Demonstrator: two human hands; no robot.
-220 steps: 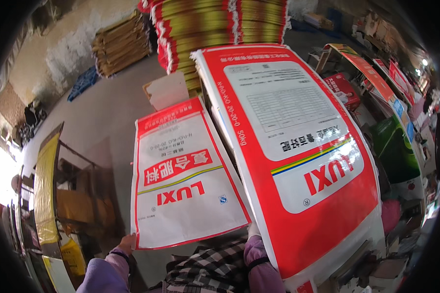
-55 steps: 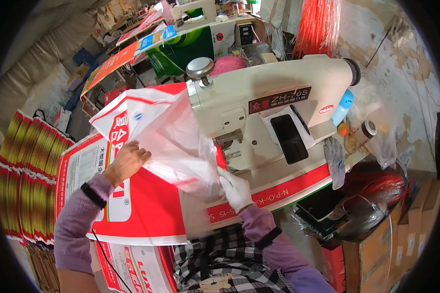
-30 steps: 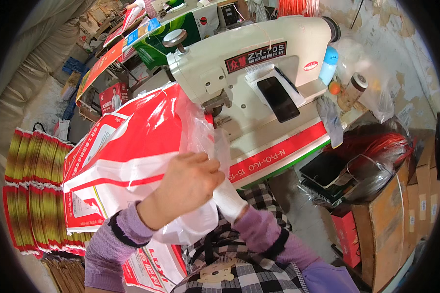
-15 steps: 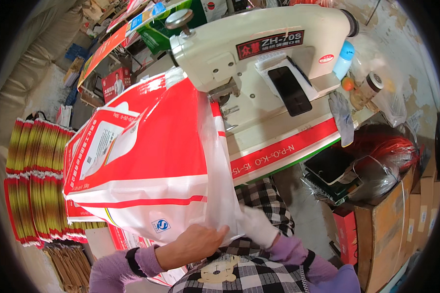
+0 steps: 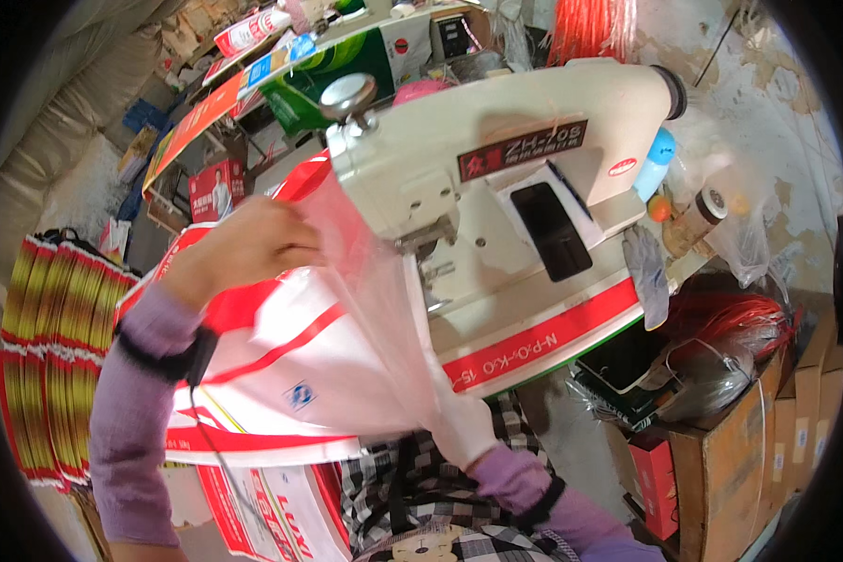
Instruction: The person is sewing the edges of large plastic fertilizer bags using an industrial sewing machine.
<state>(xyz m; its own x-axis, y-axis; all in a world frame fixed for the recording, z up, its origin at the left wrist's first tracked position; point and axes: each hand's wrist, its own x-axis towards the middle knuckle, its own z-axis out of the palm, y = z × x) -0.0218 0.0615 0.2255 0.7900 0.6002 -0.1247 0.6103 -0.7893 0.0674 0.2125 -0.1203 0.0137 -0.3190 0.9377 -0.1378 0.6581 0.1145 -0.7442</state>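
Note:
A large red and white sack (image 5: pixel 253 412) lies across the work surface in front of me. Its clear plastic liner (image 5: pixel 375 309) sticks out at the right end, beside the needle area of a cream sewing machine (image 5: pixel 393 159). My left hand (image 5: pixel 248 248), bare, reaches over the far part of the sack with its fingers closed on the liner near the machine head. Lower down, my right hand (image 5: pixel 464 431), in a white glove, grips the near corner of the liner; its fingertips are partly hidden.
A black phone (image 5: pixel 551 232) and paper lie on the machine bed, with a grey glove (image 5: pixel 644 276) at its right end. Stacked bundles of folded sacks (image 5: pixel 56 365) stand at left. A wooden box (image 5: pixel 726 468) and a red box (image 5: pixel 654 487) are at lower right.
My left hand has moved from the sack's near edge up to its far side. My right hand stays near the lower corner. The sack's near end now lies flatter, and the view has shifted.

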